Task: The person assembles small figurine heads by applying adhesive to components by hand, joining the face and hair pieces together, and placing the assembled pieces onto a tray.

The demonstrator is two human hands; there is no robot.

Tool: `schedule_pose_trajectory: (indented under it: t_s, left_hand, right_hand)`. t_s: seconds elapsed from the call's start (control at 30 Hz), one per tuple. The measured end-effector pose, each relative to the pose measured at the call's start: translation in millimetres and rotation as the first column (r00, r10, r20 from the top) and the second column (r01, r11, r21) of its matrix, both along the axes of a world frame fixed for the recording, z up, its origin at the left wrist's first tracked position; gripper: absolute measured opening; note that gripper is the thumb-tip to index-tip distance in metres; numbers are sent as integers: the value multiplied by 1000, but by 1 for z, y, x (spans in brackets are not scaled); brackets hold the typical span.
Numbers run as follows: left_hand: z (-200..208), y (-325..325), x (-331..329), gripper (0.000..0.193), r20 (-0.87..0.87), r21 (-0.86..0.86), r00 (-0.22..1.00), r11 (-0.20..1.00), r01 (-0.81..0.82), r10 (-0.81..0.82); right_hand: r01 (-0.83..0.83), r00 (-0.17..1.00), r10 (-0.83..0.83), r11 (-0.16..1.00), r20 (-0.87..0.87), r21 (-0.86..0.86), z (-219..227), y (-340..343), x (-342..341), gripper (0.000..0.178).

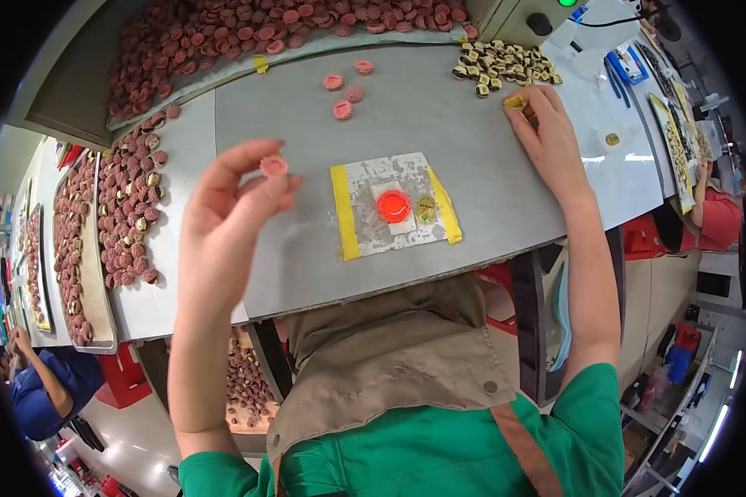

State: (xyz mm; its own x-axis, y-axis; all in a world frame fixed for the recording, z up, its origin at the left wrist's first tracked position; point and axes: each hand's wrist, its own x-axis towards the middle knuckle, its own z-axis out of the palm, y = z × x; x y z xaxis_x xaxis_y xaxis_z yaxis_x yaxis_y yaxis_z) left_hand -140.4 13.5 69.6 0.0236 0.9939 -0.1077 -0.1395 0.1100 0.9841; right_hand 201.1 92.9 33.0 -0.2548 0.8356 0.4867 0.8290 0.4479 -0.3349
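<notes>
Raised over the left part of the grey table [307, 273], my left hand [224, 219] pinches a small pink ridged cap [273, 166] between thumb and fingers. At the far right, my right hand [551, 141] has its thumb and forefinger closed on a small yellow piece [515, 101]. This hand is beside a pile of small yellow-and-black pieces [506, 66]. Between my hands lies a white speckled board [373, 174] with yellow tape along two sides. A glossy red-orange disc [393, 206] and an oval yellow-green piece [425, 209] sit on it.
Several loose pink caps [342, 109] lie beyond the board. A large heap of pink caps [290, 21] fills the back. Reddish ridged pieces [128, 215] cover the left side, some in a tray [99, 319]. Co-workers' arms show at far left [46, 377] and far right [699, 195].
</notes>
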Motion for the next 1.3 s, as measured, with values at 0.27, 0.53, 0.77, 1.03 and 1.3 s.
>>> schedule_pose_trajectory:
  t_s: [0.27,0.53,0.77,1.03,1.3]
  left_hand:
    - [-30,-23,38,30,485,-35,874,998,50,-26]
    - [-37,-24,36,32,585,-26,808,994,102,-68]
    - [-42,-23,32,33,648,-20,758,994,108,-69]
    - [-42,-25,29,35,674,-31,736,993,112,-62]
    - [-41,-23,31,40,700,-46,712,993,113,-48]
  right_hand:
    - [-210,969,141,901,-202,-379,20,-45,-63,18]
    - [-291,957,282,935,-76,-201,6,-29,-65,20]
    - [-174,974,99,899,-202,-402,20,-34,-64,25]
    - [-227,969,241,957,61,-179,17,-30,-75,20]
    - [-253,967,230,909,-107,-332,36,-47,-87,16]
